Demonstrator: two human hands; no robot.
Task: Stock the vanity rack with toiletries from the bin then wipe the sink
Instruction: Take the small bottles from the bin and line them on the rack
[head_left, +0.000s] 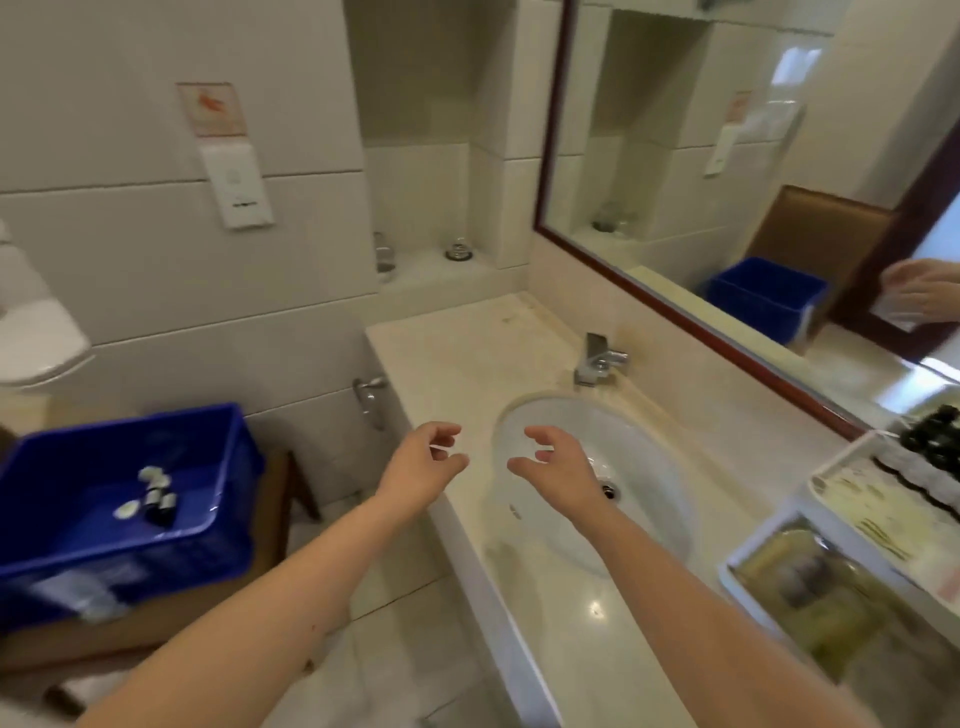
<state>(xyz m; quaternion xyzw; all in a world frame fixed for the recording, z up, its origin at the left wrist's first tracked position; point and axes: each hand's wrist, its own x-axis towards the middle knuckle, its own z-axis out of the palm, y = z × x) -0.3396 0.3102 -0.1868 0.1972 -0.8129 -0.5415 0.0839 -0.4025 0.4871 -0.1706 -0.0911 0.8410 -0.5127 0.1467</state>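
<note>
Beige marble counter (452, 353), white sink (639, 467) set in it, faucet (597, 361) behind. Left hand (421, 467) above counter edge, fingers half curled; thin pale streak at fingertips (too blurred, cannot tell if something pinched). Right hand (558, 467) over sink rim, fingers loosely curled, thumb apart, nothing seen in it. Blue bin (228, 467) at left, few small toiletries (153, 493) inside. Vanity rack (810, 483) at right on counter, already holding packets.
</note>
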